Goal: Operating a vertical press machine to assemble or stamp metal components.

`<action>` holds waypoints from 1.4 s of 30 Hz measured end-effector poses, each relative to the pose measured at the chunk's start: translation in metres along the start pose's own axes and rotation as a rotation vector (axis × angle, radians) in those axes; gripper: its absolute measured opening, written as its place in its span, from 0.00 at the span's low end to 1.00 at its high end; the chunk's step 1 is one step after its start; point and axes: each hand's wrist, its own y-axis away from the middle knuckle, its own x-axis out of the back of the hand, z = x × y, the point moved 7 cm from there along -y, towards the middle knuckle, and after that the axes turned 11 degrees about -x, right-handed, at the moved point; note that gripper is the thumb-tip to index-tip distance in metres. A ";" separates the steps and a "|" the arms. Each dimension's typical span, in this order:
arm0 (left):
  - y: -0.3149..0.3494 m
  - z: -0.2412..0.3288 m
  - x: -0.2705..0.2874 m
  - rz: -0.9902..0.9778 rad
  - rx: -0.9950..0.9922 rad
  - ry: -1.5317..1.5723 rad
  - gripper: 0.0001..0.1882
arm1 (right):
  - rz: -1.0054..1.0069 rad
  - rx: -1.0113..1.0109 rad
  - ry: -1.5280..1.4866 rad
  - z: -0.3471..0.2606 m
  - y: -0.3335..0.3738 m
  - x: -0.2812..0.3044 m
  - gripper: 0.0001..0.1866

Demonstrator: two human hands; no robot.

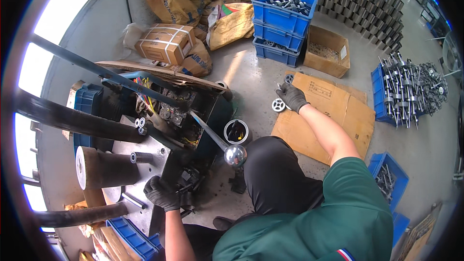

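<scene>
My right hand, in a dark grey glove, reaches out over the left edge of a flat cardboard sheet on the floor. Its fingers are closed on a small shiny metal part. Just below them lies a silvery spoked wheel, and a darker wheel lies above. My left hand, gloved too, rests at the edge of the machine's steel plate; its fingers look loosely spread, with nothing visible in them. A short metal sleeve and a thin rod lie on that plate.
A ball-ended lever juts beside my knee. Black columns rise from the press. Stacked blue crates, a cardboard box and sacks stand beyond. Metal shafts fill a blue crate at right. A round pot stands nearby.
</scene>
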 end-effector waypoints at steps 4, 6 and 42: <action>-0.004 0.002 0.001 0.007 0.001 -0.006 0.08 | -0.042 0.113 0.160 0.034 -0.009 -0.004 0.36; -0.006 0.004 0.003 0.007 -0.003 -0.005 0.08 | -0.060 0.049 0.328 0.053 -0.019 -0.019 0.41; 0.004 -0.046 0.084 0.035 0.148 0.278 0.12 | -0.372 0.862 0.887 -0.244 0.277 0.014 0.25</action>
